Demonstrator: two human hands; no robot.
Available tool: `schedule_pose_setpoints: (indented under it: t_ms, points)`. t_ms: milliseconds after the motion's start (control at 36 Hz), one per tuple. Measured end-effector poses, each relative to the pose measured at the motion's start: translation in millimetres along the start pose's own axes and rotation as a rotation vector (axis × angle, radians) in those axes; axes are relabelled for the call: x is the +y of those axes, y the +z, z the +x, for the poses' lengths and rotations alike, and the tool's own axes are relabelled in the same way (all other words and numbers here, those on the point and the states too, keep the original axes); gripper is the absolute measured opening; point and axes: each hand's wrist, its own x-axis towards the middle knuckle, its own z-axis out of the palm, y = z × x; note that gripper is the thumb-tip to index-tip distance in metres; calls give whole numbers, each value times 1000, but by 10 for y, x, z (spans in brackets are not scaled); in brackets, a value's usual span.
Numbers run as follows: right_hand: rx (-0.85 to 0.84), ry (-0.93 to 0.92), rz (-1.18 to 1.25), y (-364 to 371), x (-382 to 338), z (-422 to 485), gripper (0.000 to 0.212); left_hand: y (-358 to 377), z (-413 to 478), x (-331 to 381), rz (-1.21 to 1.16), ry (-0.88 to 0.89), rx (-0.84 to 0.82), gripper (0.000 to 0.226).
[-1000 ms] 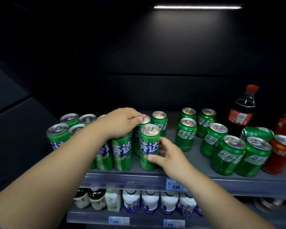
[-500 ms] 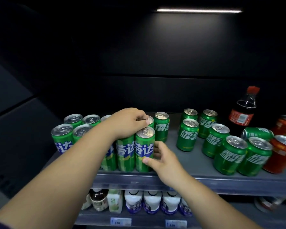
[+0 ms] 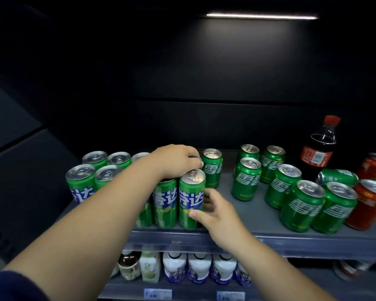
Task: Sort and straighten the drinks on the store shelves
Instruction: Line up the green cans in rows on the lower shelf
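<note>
My right hand [image 3: 215, 210] is clamped round the tall slim green drink can [image 3: 191, 198] at the front edge of the grey shelf [image 3: 261, 222]. My left hand [image 3: 176, 161] curls over can tops behind it; whether it grips one I cannot tell.

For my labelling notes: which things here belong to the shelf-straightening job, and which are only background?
Job: front tall green can, gripped by right hand; rear tall can under left hand; short green cans; tipped green can; cola bottle.
Background: price labels; light strip.
</note>
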Motion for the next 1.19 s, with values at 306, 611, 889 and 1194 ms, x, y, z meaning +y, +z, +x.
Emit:
schedule_pose_setpoints:
  t_ms: [306, 611, 889, 1194]
  points:
    - [-1, -22, -21, 5, 38, -15, 47, 5, 27, -1, 31, -26, -18, 39]
    - [-62, 30, -271, -495, -106, -6, 52, -69, -30, 111, 200, 5, 111, 51]
    - [167, -24, -267, -1708, -426, -454, 37, 358, -150, 1097, 173, 343, 192, 48]
    - [400, 67, -185, -2521, 142, -932, 21, 1538, 141, 1740, -337, 226, 8, 76]
